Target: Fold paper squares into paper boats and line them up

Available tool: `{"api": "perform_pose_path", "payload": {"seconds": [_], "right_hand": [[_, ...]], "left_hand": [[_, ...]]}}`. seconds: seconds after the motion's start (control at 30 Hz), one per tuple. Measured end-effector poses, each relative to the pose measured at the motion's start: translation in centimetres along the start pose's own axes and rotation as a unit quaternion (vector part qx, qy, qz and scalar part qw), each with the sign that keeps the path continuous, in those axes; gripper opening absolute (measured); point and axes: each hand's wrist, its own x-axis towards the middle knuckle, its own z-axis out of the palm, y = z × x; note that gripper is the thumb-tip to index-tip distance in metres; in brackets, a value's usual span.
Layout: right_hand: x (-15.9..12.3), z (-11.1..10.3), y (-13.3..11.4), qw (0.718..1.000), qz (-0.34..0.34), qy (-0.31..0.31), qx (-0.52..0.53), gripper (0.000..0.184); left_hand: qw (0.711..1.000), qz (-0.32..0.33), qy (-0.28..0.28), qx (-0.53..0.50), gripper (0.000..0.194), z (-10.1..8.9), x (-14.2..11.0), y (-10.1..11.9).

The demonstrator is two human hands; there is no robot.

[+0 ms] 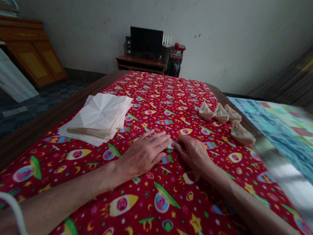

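Observation:
My left hand (144, 154) lies flat on the red patterned tablecloth (174, 108), fingers stretched out and pressing on a small white paper piece (171, 144) that is mostly hidden beneath both hands. My right hand (193, 150) rests beside it, its fingertips pinching the paper's edge where the two hands meet. A stack of creased white paper sheets (101, 117) sits to the left of my left hand. Several folded paper boats (223, 116) stand on the cloth beyond my right hand.
The table's dark wooden edge (33, 128) runs along the left. A bed with a blue patchwork cover (288, 130) adjoins on the right. Against the far wall stands a low desk with a monitor (145, 40); wooden cabinets (27, 53) are at the left.

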Motion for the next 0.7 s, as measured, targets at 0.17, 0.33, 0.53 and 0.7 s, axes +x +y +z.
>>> {"api": "perform_pose_path", "payload": {"seconds": [0.17, 0.33, 0.53, 0.7], "right_hand": [[0.0, 0.2, 0.1, 1.000, -0.002, 0.010, -0.016, 0.022], [0.0, 0.8, 0.5, 0.999, -0.012, 0.038, -0.014, 0.021], [-0.9, 0.2, -0.6, 0.988, -0.117, 0.092, -0.035, 0.016], [-3.0, -0.2, -0.5, 0.966, -0.255, 0.010, 0.037, 0.051]], "left_hand": [[0.997, 0.006, -0.080, -0.013, 0.047, 0.1, -0.6, 0.8], [0.994, 0.000, -0.106, -0.009, 0.049, 0.3, -0.8, 0.6], [0.993, -0.004, -0.118, -0.011, 0.045, 0.0, -0.4, 0.6], [0.992, 0.006, -0.127, -0.008, 0.042, -0.4, -0.4, 0.1]]}}
